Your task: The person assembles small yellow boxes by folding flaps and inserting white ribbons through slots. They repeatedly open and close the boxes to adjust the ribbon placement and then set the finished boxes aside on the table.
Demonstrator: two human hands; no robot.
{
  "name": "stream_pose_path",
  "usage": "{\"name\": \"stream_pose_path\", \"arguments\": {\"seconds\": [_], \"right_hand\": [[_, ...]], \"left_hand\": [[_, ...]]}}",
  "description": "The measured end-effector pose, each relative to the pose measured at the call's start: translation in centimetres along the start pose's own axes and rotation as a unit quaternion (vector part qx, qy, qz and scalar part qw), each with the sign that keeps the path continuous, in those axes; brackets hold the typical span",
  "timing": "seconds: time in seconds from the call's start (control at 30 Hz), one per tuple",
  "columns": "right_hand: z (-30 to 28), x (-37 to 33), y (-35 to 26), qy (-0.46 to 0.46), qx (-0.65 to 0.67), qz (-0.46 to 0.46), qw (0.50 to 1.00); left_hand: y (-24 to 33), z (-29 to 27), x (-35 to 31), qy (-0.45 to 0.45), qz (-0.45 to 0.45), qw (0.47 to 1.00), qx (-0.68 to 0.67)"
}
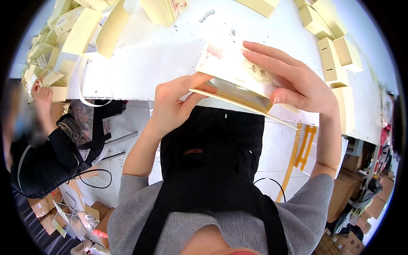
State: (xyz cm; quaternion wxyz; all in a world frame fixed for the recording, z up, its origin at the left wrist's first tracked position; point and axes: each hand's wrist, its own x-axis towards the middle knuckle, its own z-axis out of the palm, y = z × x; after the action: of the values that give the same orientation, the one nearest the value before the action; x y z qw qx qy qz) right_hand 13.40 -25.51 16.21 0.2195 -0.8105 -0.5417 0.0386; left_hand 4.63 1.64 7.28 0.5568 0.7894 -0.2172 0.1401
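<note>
A cream cardboard gift box [231, 63] with a pink flower print and an oval emblem rests at the table's front edge. Its near side is partly open, with a long flap [238, 102] sticking out toward me and a pale interior showing. My left hand [176, 102] grips the left end, fingers reaching into the gap and thumb by the flap. Across the top lies my right hand [293, 78], fingers stretched over the lid and thumb bent down at the near edge. The palm side of the right hand is hidden.
Folded cream boxes [95, 34] crowd the white table's [136, 72] far left; more boxes [333, 59] stand along the right. A white strap [83, 85] hangs over the front edge. At left another person's hand [41, 91] handles a box piece. Cartons [342, 187] stack at lower right.
</note>
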Motion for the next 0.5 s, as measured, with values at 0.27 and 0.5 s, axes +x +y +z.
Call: {"name": "stream_pose_path", "arguments": {"seconds": [0.27,0.5], "right_hand": [[-1.5,3.0,-1.4,-0.073,-0.111,0.122,0.984],[-0.5,3.0,10.7,-0.048,0.284,0.304,0.908]], "left_hand": [[1.1,-1.4,-0.6,-0.038,0.03,0.998,0.038],[-0.5,-1.0,-1.7,-0.013,0.2,0.975,0.096]]}}
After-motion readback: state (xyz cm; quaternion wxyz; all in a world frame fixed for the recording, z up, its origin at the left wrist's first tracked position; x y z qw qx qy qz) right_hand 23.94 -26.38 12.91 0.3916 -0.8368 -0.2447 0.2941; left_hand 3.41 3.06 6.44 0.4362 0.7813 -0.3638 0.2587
